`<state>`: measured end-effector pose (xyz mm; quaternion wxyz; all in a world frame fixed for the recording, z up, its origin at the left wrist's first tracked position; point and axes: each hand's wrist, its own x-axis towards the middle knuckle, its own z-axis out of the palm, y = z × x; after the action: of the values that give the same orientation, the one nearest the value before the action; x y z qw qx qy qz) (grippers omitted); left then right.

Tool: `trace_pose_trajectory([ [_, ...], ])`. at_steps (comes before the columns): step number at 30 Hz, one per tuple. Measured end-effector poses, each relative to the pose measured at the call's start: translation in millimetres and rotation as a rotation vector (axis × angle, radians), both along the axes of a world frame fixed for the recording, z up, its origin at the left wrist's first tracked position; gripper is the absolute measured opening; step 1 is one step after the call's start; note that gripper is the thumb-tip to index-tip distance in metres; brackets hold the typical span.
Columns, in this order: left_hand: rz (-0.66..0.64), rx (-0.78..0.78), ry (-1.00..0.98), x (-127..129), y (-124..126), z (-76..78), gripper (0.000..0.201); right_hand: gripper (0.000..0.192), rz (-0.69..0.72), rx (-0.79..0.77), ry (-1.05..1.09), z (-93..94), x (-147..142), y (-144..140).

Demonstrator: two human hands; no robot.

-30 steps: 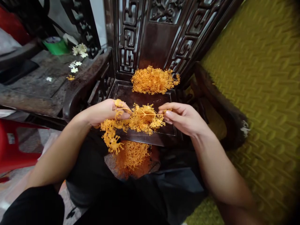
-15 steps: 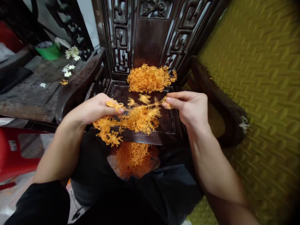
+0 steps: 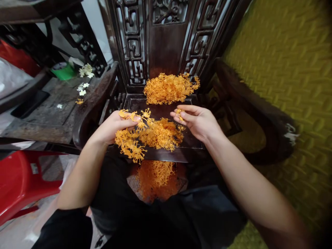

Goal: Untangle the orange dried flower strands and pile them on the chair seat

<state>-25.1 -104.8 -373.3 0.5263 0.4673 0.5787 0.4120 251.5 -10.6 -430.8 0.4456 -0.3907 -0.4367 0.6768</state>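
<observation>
a dark carved wooden chair (image 3: 166,38) fills the upper middle of the frame, its seat (image 3: 192,141) facing the viewer, with a yellow woven surface (image 3: 285,69) covering the right side. at the back of the seat, in the upper centre, lies a heap of orange frilly pieces (image 3: 169,88). a second orange heap (image 3: 157,176) sits lower down in the centre, just below the seat's front edge, between the person's dark-clothed legs.

the left hand (image 3: 114,126) comes in from the lower left, forearm angled up toward the centre, fingers curled and thumb pressed down, pinching a branching orange cluster (image 3: 153,133) that hangs over the front of the seat; part of it dangles below the hand at centre-left. the right hand (image 3: 198,121) reaches in from the lower right, palm turned partly up, fingers loosely bent, with a small orange bit (image 3: 178,113) nipped between thumb and fingertips. the two hands are near each other but apart, the cluster between them.

in the upper left, a worn wooden table (image 3: 46,110) carries small white flowers (image 3: 85,71) and a green tape roll (image 3: 62,71). a red plastic stool (image 3: 23,180) shows at the lower left.
</observation>
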Motion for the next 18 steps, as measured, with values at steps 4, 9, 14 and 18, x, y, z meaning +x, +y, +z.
trace_pose_trajectory([
  [4, 0.111, -0.018, -0.062, 3.4, 3.9, -3.7, 0.028, 0.015, -0.005, 0.106, -0.362, -42.4, -12.8, 12.6],
  [9, 0.167, -0.068, -0.088, 6.5, 5.7, -6.8, 0.028, 0.016, 0.170, 0.153, -0.590, -63.1, -19.9, 23.1],
  [14, 0.319, 0.160, -0.017, 17.4, 6.9, -18.9, 0.028, 0.026, 0.047, -0.044, -0.220, -25.3, -28.9, -3.7],
  [18, 0.260, 0.365, 0.274, 42.6, 0.6, -27.4, 0.029, 0.051, 0.253, -0.661, 0.204, 3.2, -48.9, -32.9],
])
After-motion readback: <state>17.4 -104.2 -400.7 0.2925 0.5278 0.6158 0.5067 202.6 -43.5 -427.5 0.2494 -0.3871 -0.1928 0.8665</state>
